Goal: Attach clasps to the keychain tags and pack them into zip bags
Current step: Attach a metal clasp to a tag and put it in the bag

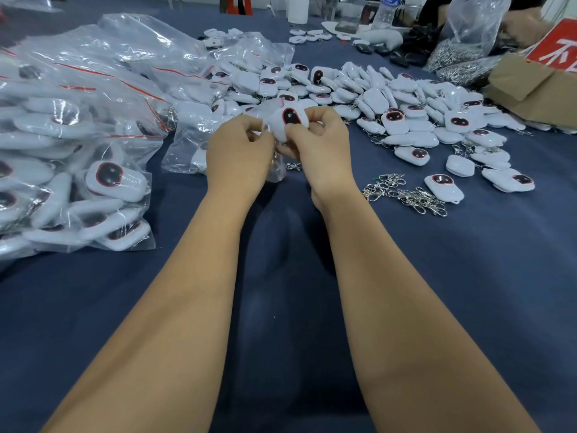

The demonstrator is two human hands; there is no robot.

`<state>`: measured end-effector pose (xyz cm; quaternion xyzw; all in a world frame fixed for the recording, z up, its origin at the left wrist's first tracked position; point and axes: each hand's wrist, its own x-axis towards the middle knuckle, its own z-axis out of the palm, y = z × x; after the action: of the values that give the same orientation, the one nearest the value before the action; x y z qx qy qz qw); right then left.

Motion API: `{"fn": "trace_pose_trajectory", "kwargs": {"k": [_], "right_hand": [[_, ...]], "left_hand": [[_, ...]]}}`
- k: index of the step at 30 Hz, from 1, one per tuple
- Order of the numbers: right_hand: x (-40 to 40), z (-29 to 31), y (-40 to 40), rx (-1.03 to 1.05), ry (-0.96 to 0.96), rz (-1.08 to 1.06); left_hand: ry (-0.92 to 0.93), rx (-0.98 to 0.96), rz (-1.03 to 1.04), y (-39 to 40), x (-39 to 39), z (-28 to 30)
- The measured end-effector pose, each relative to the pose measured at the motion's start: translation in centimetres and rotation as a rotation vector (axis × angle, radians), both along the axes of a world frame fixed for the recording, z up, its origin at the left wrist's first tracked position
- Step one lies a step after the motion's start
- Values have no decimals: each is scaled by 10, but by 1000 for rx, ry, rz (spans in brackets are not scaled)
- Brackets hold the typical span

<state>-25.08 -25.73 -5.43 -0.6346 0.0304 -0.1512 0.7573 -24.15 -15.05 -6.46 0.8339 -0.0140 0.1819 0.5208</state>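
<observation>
Your left hand [239, 151] and right hand [315, 142] meet above the middle of the blue-covered table [468, 276], and between them you hold one white keychain tag [288, 121] with its dark, red-rimmed face turned up toward you. The fingers of both hands are curled in a pinching grip: the right thumb and forefinger nip the tag's edges at its 3 o'clock side, while the left fingertips pinch at its 9 o'clock side, where a thin clear zip bag [274, 173] wraps around the tag and hangs down between your wrists. Whether the tag sits fully inside the bag cannot be told, as your fingers hide the opening. A metal clasp [293, 166] lies on the table just beyond your right wrist, at 6 o'clock from the tag. At 3 o'clock from your right hand, a small heap of loose silver clasps [406, 195] rests on the cloth, near a few scattered tags. Farther off, toward 1 o'clock, lies the wide pile of unpacked tags [406, 101]. At 9 o'clock, large clear bags of packed tags [71, 145] are stacked, with red seal strips showing. A cardboard box [527, 89] stands at the far 2 o'clock edge, beside a plastic sack of metal parts [462, 54].
</observation>
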Motion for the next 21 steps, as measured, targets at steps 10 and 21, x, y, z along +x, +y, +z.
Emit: {"fn": "trace_pose_trajectory", "kwargs": {"k": [10,21], "right_hand": [[2,-9,3,-879,39,-146],[-8,-2,14,-506,-85,109]], "left_hand": [[-191,-50,110,-2,-6,6],[-288,-157,223,3,-7,12]]}}
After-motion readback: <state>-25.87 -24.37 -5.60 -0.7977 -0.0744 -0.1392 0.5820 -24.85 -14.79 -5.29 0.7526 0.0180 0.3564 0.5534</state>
